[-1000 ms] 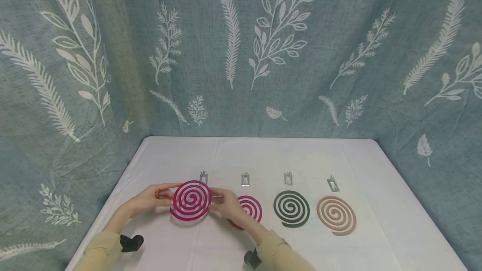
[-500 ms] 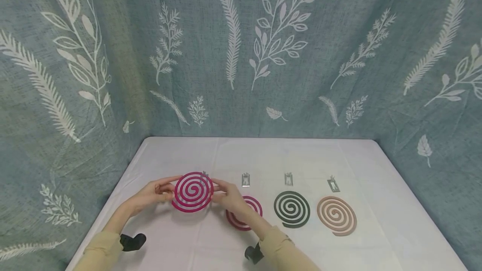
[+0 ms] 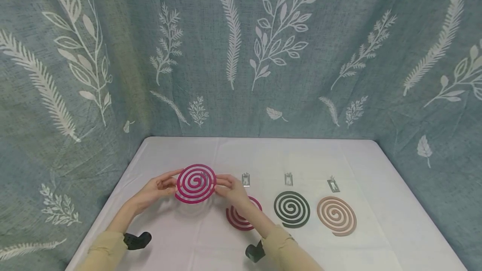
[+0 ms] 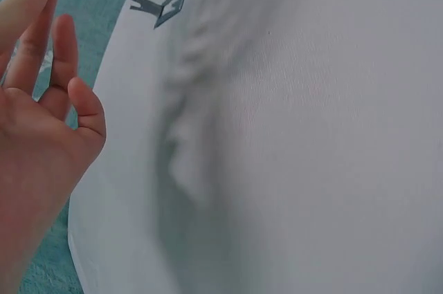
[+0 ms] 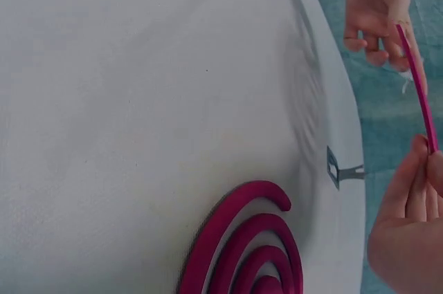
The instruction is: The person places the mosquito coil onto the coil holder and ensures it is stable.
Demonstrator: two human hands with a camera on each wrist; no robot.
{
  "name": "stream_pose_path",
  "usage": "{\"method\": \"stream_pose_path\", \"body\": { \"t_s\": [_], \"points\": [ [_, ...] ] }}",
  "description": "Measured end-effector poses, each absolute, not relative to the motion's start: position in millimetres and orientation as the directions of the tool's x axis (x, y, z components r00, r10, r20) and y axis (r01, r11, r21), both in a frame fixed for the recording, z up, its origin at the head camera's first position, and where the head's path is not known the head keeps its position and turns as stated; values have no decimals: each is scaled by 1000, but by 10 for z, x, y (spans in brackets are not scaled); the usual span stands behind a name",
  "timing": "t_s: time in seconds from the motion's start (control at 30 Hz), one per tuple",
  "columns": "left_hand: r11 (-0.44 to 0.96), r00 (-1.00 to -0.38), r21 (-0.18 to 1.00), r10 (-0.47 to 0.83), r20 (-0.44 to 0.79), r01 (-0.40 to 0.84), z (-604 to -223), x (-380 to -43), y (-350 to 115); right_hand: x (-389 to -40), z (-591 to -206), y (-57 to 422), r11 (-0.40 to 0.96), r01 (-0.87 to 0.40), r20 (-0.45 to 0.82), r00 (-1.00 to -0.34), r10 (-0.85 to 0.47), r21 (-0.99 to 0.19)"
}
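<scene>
A magenta mosquito coil (image 3: 195, 180) is held up above the white table, its flat face toward the head camera. My left hand (image 3: 155, 190) pinches its left edge, and my right hand (image 3: 234, 192) pinches the right edge. The right wrist view shows this coil (image 5: 419, 86) edge-on between both hands. Behind it, through the gaps of the spiral, a small metal coil stand is partly visible. In the left wrist view, the left hand (image 4: 41, 114) appears at the side and its coil is out of frame. A second magenta coil (image 5: 208, 239) lies under my right forearm.
A dark green coil (image 3: 290, 208) and a tan coil (image 3: 334, 211) lie to the right on the table (image 3: 180, 149). Behind the lying coils are metal stands, one grey stand (image 3: 246, 180), another stand (image 3: 288, 179) and a tilted stand (image 3: 333, 184). A patterned curtain (image 3: 241, 108) encloses the table.
Both hands have raised the magenta coil and moved it away from me and slightly right. It now overlaps the leftmost stand in the head view. The other coils have stayed in place.
</scene>
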State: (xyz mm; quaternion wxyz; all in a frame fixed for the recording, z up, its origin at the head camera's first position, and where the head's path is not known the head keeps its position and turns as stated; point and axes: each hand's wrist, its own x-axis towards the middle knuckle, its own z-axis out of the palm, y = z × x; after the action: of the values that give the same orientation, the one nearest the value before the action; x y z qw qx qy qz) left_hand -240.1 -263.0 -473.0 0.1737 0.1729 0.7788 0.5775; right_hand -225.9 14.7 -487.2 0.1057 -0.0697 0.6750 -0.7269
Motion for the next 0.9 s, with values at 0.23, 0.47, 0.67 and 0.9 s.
{"method": "stream_pose_path", "body": {
  "t_s": [0.23,0.47,0.67,0.9],
  "points": [
    [192,-894,976,447,4,101,-4744,-2387,-2549,-2264,-4841,161,-113,102,-73,-970,-232,-988],
    [166,-923,982,384,20,90,-4739,-2380,-2453,-2260,-4809,177,-108,132,-103,-965,-241,-985],
    [137,-944,986,325,50,99,-4752,-2384,-2388,-2278,-4801,179,-105,134,-104,-963,-250,-985],
    [133,-962,981,254,104,141,-4779,-2384,-2313,-2294,-4793,161,-100,138,-110,-963,-245,-985]
  ]
}}
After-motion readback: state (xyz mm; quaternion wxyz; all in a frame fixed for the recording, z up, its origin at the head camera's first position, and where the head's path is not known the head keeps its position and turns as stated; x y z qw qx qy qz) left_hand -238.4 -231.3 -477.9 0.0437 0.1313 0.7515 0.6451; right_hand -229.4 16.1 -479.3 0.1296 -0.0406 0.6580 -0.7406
